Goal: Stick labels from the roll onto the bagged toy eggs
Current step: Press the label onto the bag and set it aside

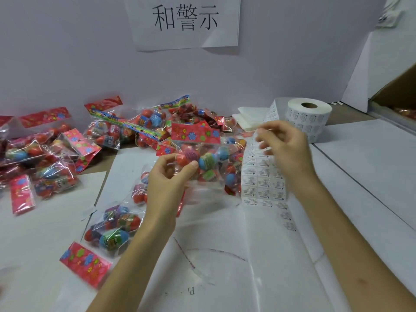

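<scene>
My left hand (pixel 167 176) grips a clear bag of toy eggs (pixel 202 163) with a red flowered header card, held up above the table. My right hand (pixel 283 143) pinches the top of a loose strip of labels (pixel 263 176) that trails down onto the table. The strip comes from a white label roll (pixel 309 115) standing at the back right. Another bag of eggs (pixel 112 230) lies flat by my left forearm.
A heap of bagged eggs (pixel 108 129) fills the back of the table and more bags (pixel 40 158) lie at the left. White paper sheets (pixel 225 255) cover the table. A paper sign (pixel 184 21) hangs on the wall. A cardboard box (pixel 396 95) stands at the right.
</scene>
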### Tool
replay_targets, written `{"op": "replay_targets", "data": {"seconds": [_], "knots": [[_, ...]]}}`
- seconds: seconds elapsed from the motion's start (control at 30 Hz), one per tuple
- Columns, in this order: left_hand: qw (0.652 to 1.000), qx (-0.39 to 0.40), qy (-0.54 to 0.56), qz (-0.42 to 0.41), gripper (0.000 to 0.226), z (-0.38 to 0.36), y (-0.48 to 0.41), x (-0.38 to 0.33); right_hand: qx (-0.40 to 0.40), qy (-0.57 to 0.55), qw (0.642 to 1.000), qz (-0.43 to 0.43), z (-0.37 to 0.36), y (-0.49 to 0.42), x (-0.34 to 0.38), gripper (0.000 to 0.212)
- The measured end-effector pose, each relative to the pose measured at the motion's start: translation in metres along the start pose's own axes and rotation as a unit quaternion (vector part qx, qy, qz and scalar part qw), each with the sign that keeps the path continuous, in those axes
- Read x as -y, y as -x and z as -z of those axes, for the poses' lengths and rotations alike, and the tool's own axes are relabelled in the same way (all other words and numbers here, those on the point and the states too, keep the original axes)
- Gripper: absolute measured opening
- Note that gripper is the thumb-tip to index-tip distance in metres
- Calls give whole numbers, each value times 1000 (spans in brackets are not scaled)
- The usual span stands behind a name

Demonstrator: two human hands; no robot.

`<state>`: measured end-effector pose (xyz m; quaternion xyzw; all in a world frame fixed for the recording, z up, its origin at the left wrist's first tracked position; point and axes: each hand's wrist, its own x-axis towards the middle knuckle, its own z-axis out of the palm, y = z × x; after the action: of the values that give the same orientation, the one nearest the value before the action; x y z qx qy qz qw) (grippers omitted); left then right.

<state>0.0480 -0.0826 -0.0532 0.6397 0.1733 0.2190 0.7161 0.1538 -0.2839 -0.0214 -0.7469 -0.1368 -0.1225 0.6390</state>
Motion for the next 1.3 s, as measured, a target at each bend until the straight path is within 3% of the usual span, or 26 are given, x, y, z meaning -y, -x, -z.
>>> {"op": "replay_targets", "data": {"seconds": [0.03,0.1,0.2,0.27,0.33,0.5,0.57,0.63,0.7,0.77,0.83,0.93,1.0,1.13,1.2,1.3], "knots": [[1000,-14,-23,-12,26,0,-1,2,-53,35,998,-5,8,-6,-5,9],[997,-36,-58,-31,31,1,-2,6,-85,95,990,-60,22,-16,-17,25],[991,-62,-111,-42,47,2,-2,8,-10,133,969,-207,33,-22,-30,54],[981,-68,-171,-66,57,4,-1,10,39,105,959,-261,36,-20,-33,52],[968,-76,-225,-85,65,6,-2,12,48,72,960,-264,36,-18,-33,41],[923,-113,-344,-133,87,1,2,9,-8,9,977,-215,38,-18,-21,39],[900,-126,-340,-240,80,-4,8,3,-8,-55,979,-199,36,-17,-16,39],[912,-73,-271,-299,63,-12,17,-2,2,-122,974,-192,34,-16,-12,38],[958,33,-172,-226,57,-22,29,-8,14,-185,963,-194,32,-15,-8,39],[984,118,-110,-78,80,-31,38,-9,18,-234,953,-193,29,-14,-4,41],[977,186,-81,70,99,-36,41,-8,14,-261,947,-188,27,-12,-1,40],[920,323,42,217,68,-37,44,-1,5,-290,940,-179,25,-9,3,37],[896,370,58,238,42,-36,47,2,19,-300,938,-173,22,-7,6,37],[916,339,33,211,30,-35,46,6,25,-234,963,-133,15,-2,6,42],[932,302,45,195,30,-32,41,4,-24,-96,994,-46,13,1,4,39],[954,233,61,178,24,-27,34,0,-37,37,993,109,13,6,9,20]]}}
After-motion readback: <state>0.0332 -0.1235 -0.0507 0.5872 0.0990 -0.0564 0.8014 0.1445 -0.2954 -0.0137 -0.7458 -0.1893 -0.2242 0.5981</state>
